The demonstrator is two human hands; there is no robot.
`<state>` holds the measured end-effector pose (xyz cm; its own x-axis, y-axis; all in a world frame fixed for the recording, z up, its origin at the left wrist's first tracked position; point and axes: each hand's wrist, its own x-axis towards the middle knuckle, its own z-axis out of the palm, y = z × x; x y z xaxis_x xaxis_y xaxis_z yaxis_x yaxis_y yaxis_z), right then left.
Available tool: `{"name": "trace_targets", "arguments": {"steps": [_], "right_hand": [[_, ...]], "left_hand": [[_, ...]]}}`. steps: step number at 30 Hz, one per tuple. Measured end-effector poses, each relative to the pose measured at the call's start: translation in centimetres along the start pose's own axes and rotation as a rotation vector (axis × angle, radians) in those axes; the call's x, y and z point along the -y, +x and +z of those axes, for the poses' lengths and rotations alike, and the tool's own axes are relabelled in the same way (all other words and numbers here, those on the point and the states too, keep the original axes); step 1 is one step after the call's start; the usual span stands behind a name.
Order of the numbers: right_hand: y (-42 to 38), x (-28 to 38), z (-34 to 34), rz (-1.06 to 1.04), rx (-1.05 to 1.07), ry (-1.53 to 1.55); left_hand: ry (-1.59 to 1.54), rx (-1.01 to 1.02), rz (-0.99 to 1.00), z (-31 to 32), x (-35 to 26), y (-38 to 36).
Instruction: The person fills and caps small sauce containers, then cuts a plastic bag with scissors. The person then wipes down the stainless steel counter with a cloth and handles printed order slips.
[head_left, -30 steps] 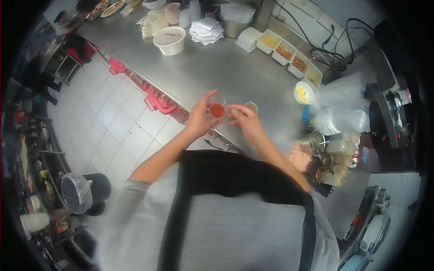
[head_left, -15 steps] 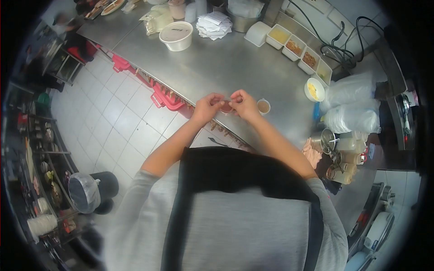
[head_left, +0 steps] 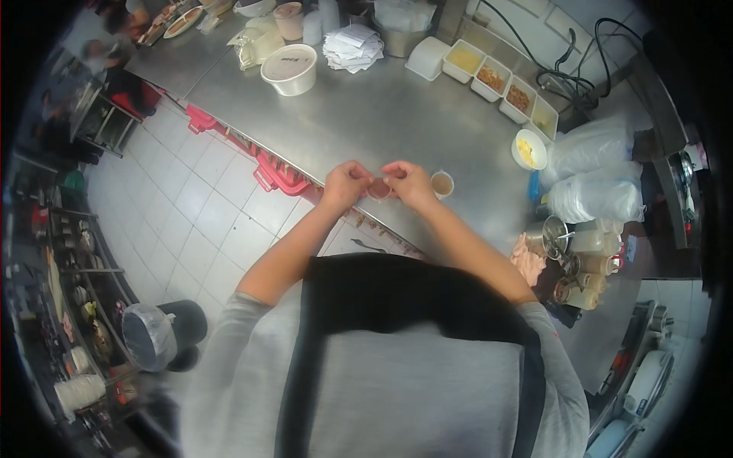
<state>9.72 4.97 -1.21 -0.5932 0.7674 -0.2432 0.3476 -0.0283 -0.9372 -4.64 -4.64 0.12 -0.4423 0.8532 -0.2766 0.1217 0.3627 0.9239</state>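
Near the front edge of the steel counter (head_left: 366, 114), a small sauce cup (head_left: 379, 189) with reddish-brown contents sits between my two hands. My left hand (head_left: 347, 183) pinches its left side. From the right, the fingertips of my right hand (head_left: 407, 183) close on the cup's rim. Whether a clear lid lies on it is too small to tell. Just right of my right hand stands a second small cup (head_left: 442, 183) with light brown contents.
A lidded white tub (head_left: 290, 70) and a stack of paper slips (head_left: 353, 47) stand farther back. White food containers (head_left: 489, 80) line the back right, near a white bowl (head_left: 528, 149) and plastic-wrapped stacks (head_left: 595, 198). Pink-red bins (head_left: 279, 177) sit below the counter edge.
The view has shifted slightly. Both hands stay at the same cup, with small finger movements at its rim. The second cup stays beside my right hand.
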Motion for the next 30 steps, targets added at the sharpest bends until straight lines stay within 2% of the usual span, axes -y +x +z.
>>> {"name": "trace_targets", "arguments": {"steps": [4,7,10,13,16,22,26,28,30], "right_hand": [[0.0,-0.8,-0.1,-0.014,0.012,0.029],[0.2,-1.2,0.1,-0.081,-0.004,-0.125],[0.4,-0.7,-0.2,-0.095,0.002,-0.291],[1.4,0.8,-0.8,0.125,0.196,-0.24],[2.0,2.4,-0.8,0.196,0.271,-0.353],[3.1,4.5,-0.6,0.274,0.39,-0.442],[2.9,5.0,-0.2,0.289,0.36,-0.487],[1.9,5.3,-0.6,0.252,0.297,-0.474],[1.5,2.4,-0.3,0.143,0.213,-0.436]], "left_hand": [[0.004,-0.022,-0.01,0.0,-0.3,-0.3],[0.116,-0.068,0.033,0.3,-0.6,-0.5],[0.333,-0.034,0.272,0.1,0.4,0.6],[0.427,0.147,0.215,-0.6,-0.7,1.7],[0.468,0.274,0.057,-0.7,-2.6,2.0],[0.505,0.378,0.046,-0.4,-2.7,3.6],[0.57,0.355,0.04,0.1,-3.2,3.3],[0.55,0.356,0.046,-0.2,-3.3,3.1],[0.431,0.416,0.053,-0.8,-1.8,3.0]]}}
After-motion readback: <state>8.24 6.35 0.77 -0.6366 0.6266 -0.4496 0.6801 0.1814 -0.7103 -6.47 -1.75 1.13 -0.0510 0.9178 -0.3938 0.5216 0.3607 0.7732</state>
